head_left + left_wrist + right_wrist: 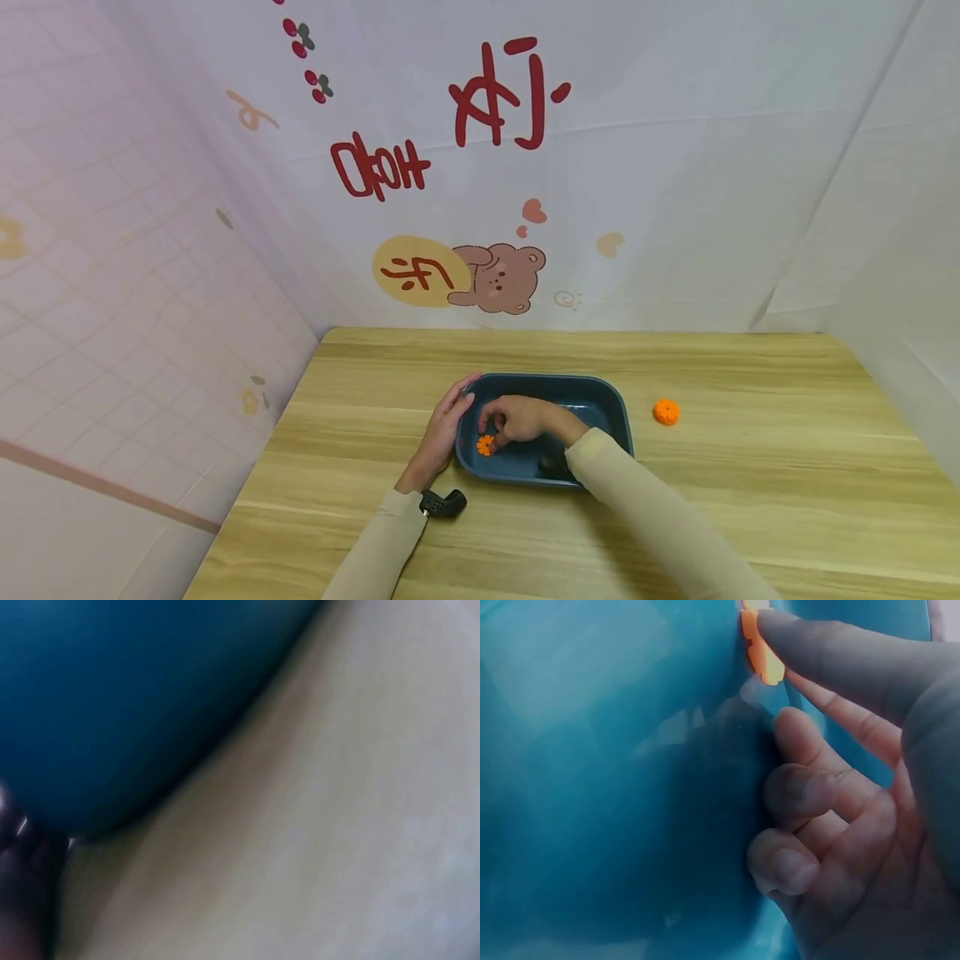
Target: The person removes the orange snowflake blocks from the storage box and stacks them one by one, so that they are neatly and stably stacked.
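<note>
A dark blue rectangular basin (546, 482) sits on the wooden table. Inside it, at the left end, my right hand (519, 419) pinches an orange toothed disc (486, 445) between thumb and index finger. Seen edge-on in the right wrist view, the disc (763, 652) meets the thumb tip, while the other fingers (787, 866) curl loosely below. My left hand (441, 429) rests along the basin's left outer wall, fingers fairly straight and thumb near the rim. The left wrist view is blurred, with only the basin's side (127, 705) and a dark bit of hand showing.
A second orange toothed piece (666, 412) lies on the table to the right of the basin. Beneath my right forearm, a black object (553, 465) shows partly inside the basin. Behind the table (750, 500) hangs a white printed cloth (675, 167).
</note>
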